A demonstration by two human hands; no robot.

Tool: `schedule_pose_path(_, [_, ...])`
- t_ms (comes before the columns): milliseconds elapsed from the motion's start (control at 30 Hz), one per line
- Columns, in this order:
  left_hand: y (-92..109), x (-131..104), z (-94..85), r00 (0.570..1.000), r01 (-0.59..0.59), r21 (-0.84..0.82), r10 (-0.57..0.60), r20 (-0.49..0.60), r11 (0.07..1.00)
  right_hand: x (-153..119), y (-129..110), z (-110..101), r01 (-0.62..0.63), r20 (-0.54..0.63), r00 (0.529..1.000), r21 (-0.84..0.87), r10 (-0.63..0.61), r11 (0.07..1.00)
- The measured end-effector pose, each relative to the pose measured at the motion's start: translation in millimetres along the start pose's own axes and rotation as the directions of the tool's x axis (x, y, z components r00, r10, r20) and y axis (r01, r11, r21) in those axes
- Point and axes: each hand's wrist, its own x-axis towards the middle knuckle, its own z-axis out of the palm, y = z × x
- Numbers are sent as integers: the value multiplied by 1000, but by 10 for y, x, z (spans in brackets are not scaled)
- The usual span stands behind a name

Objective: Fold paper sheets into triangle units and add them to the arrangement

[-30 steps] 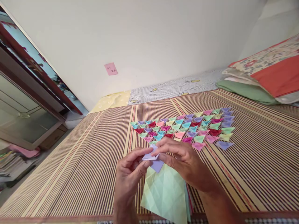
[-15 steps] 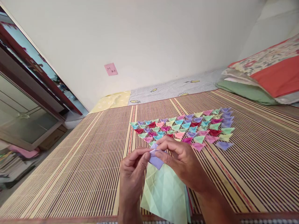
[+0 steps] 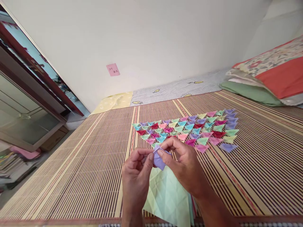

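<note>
Between both hands is a small piece of folded purple paper, held above the mat. My left hand pinches its left edge with thumb and forefinger. On the other side my right hand grips the upper right part, thumb in front and fingers behind. Below the hands lies a stack of creased paper sheets, a pale green sheet on top. Beyond the hands, several folded paper boats in many colours stand in rows; my hands hide some of the nearest ones.
A striped bamboo mat covers the bed. Folded bedding lies at the far right. A pink note is stuck on the white wall. At the left are a glass-fronted cabinet and a doorway.
The purple paper has been turned and bent between my fingers, its lower part now more rounded. My right thumb and fingers have shifted slightly on it; both hands keep hold.
</note>
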Motion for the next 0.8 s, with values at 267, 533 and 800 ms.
schedule_pose_path(267, [-33, -4, -30, 999, -19, 24, 18, 49, 1000, -9, 44, 37, 24, -30, 999, 50, -23, 998])
schedule_pose_path(533, [-46, -3, -34, 997, -2, 39, -1, 76, 999, -7, 36, 6, -69, 16, 998, 79, 68, 994])
schedule_pose_path(800, [-91, 62, 72, 980, 189, -165, -177, 86, 968, 11, 22, -23, -31, -10, 999, 117, 32, 993])
